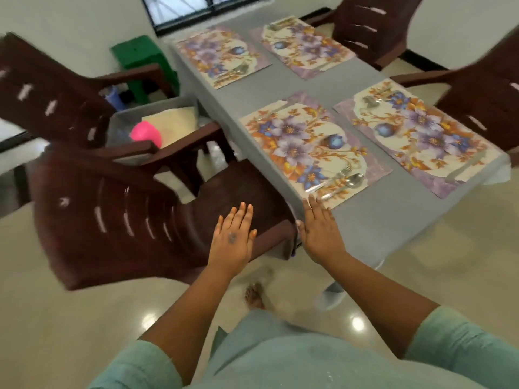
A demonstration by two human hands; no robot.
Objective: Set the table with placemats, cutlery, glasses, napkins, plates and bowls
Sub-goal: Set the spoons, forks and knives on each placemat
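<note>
Several floral placemats lie on the grey table (373, 217). The nearest placemat (306, 147) carries a fork (338, 175) and a spoon (352, 181) at its near end. Cutlery also shows on the right placemat (421, 136) and on the two far ones (222, 56) (304, 46). My right hand (318, 230) lies flat with straight fingers at the table's near corner, fingertips touching the nearest placemat's edge. My left hand (233, 237) hovers with straight fingers over the arm of a brown chair (118, 214), holding nothing.
A grey tub (120, 122) on the second brown chair (47, 94) holds a pink bowl (146, 133) and cream napkins (174, 119). A green stool (140, 54) stands behind. Two more brown chairs (373, 26) (483, 94) line the table's right side. My bare foot (254, 296) is on the glossy floor.
</note>
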